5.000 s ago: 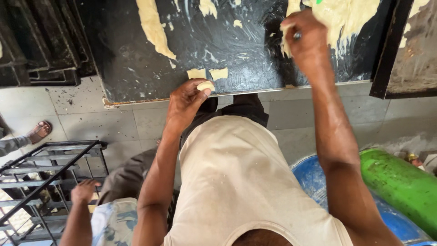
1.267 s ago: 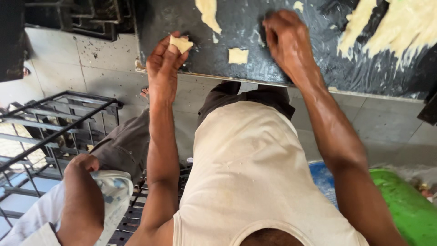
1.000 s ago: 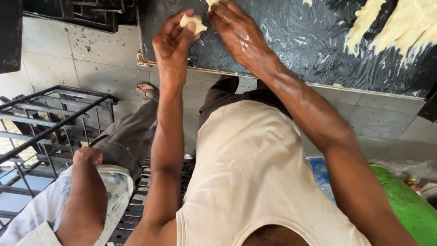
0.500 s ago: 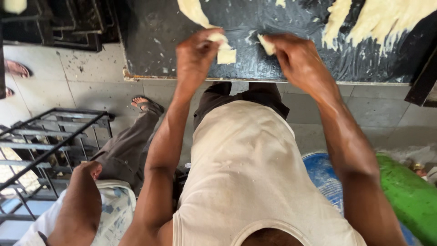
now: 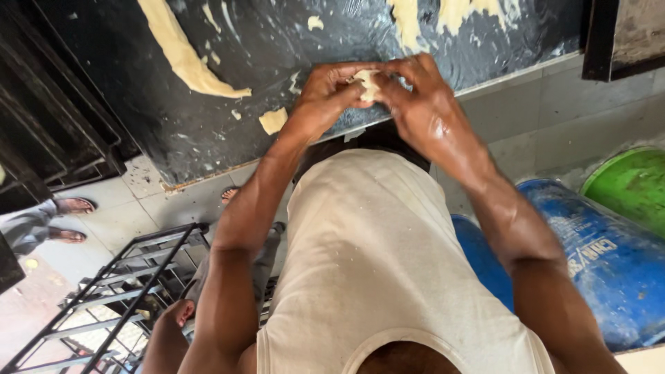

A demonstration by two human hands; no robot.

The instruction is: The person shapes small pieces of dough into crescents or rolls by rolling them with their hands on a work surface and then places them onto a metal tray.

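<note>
Both my hands meet over the near edge of a black, oily work table (image 5: 125, 104). My left hand (image 5: 325, 93) and my right hand (image 5: 415, 93) press together around a small pale lump of dough (image 5: 367, 83), fingers curled over it. On the table lies a small cut dough piece (image 5: 273, 120) just left of my left hand. A long dough strip (image 5: 181, 55) stretches further left. More dough smears (image 5: 443, 14) sit at the far side.
A blue drum (image 5: 596, 256) and a green drum (image 5: 627, 187) lie at the right on the tiled floor. A black metal rack (image 5: 118, 291) stands at lower left, beside another person's arm (image 5: 166, 332). Sandalled feet (image 5: 66, 218) show at the left edge.
My hands, which were apart and picking dough pieces off the table, have come together around one lump. The view has shifted left and up.
</note>
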